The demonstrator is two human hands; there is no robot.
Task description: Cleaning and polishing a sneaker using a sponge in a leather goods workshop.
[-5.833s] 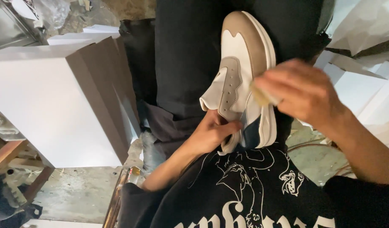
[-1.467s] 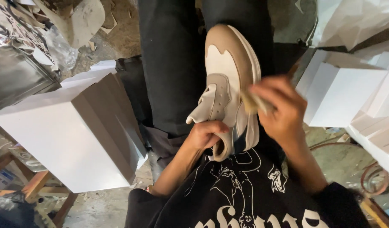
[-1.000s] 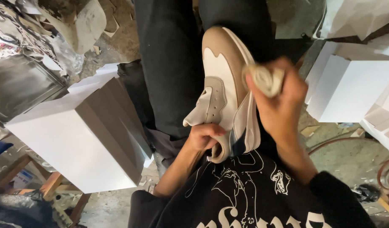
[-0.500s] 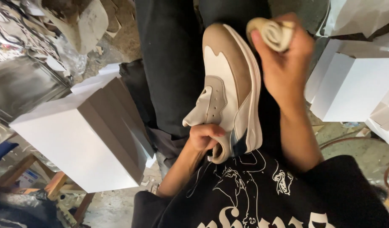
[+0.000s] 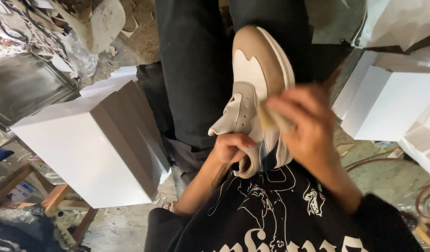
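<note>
Shoe (image 5: 254, 93) lies toe-away on the lap, over the black trousers (image 5: 196, 70). Left hand (image 5: 231, 147) grips its heel collar; right hand (image 5: 301, 123) is closed on a cloth wad (image 5: 271, 117) pressed to the side panel. Upper looks clean; wiping midway, I judge. White boxes (image 5: 79, 144) sit left and right, scraps across the floor (image 5: 131, 42).
</note>
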